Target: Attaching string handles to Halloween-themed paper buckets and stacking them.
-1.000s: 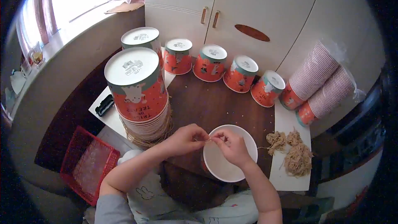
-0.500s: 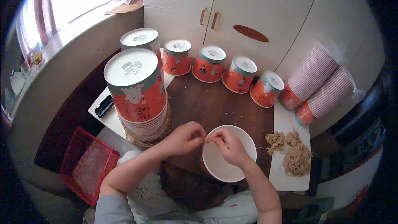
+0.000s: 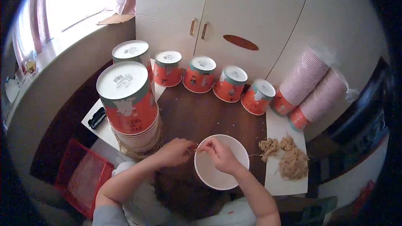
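Over the left rim of an upright paper bucket (image 3: 232,175), white inside, my two hands work close together. My right hand (image 3: 218,155) is closed in a pinch on a bit of tan twine (image 3: 200,150). Just left of the bucket, my left hand (image 3: 178,152) is closed too, its fingertips at the same twine; the exact grip is too small to make out. A thin strand leads from the bucket's right side to tangled bundles of twine (image 3: 294,164) on a white board.
A tall stack of upturned orange buckets (image 3: 130,109) stands left, with loose twine around its base and a black stapler-like object (image 3: 97,118) beside it. Several upturned buckets (image 3: 199,75) line the back. Bagged bucket stacks (image 3: 303,77) stand right; a red basket (image 3: 83,175) sits lower left.
The view has shifted, so things sit lower and further left. My hands have drawn slightly apart, with the twine showing between them.
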A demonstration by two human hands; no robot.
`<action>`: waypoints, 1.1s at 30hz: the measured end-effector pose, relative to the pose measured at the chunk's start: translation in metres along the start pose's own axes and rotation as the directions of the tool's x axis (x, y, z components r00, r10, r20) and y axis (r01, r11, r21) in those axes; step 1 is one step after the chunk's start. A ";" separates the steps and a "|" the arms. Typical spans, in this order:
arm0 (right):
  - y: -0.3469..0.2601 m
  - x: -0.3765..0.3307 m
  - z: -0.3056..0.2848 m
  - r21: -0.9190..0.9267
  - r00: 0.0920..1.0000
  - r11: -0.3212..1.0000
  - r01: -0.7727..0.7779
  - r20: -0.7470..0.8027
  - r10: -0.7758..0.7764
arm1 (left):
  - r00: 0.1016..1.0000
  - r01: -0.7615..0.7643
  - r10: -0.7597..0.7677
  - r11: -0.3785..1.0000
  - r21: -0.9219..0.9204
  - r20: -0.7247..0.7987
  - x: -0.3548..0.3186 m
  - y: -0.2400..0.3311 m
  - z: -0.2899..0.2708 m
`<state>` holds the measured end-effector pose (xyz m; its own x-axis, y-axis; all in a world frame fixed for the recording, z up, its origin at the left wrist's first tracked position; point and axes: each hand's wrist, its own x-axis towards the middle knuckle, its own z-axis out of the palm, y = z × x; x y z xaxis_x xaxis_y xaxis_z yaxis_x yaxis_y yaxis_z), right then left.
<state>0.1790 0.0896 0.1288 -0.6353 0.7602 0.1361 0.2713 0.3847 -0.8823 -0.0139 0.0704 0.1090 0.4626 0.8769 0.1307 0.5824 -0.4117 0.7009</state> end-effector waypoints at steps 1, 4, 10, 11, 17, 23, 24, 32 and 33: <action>-0.001 0.000 0.000 -0.006 1.000 1.000 0.003 -0.006 -0.003 | 1.000 -0.008 0.008 1.000 0.002 -0.001 0.002 -0.003 0.003; -0.004 -0.001 -0.001 -0.031 1.000 1.000 0.003 0.000 -0.003 | 0.999 -0.037 0.042 0.991 0.132 -0.034 0.003 -0.002 0.008; 0.001 -0.001 -0.002 -0.105 0.999 0.994 -0.004 -0.037 0.000 | 0.950 0.103 -0.046 0.980 0.170 -0.308 0.002 -0.002 -0.010; 0.002 -0.001 -0.001 -0.091 0.999 0.996 0.012 -0.046 -0.016 | 0.951 0.105 -0.049 0.980 0.170 -0.304 0.003 -0.004 -0.011; -0.001 0.002 -0.002 -0.175 0.974 0.965 0.197 -0.080 -0.214 | 0.886 0.078 -0.083 0.996 -0.031 -0.456 0.008 0.001 -0.016; -0.005 0.002 0.002 -0.345 0.955 0.896 0.280 0.006 -0.297 | 0.905 -0.103 -0.051 0.937 -0.334 -0.422 0.038 0.011 -0.011; -0.006 0.002 0.003 -0.358 0.970 0.903 0.239 0.038 -0.242 | 0.938 -0.174 0.007 0.874 -0.455 -0.347 0.043 0.015 -0.010; -0.001 -0.002 0.001 -0.453 0.945 0.839 0.302 0.030 -0.325 | 0.980 -0.133 0.101 0.973 -0.186 -0.170 0.047 0.021 -0.016; -0.002 -0.003 0.000 -0.404 0.949 0.869 0.287 -0.005 -0.316 | 0.937 -0.129 0.145 0.989 0.070 -0.318 0.047 0.006 -0.014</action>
<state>0.1797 0.0867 0.1301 -0.6850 0.6024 0.4098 0.3454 0.7637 -0.5454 0.0016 0.1125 0.1292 0.3048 0.8410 0.4470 0.5633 -0.5376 0.6275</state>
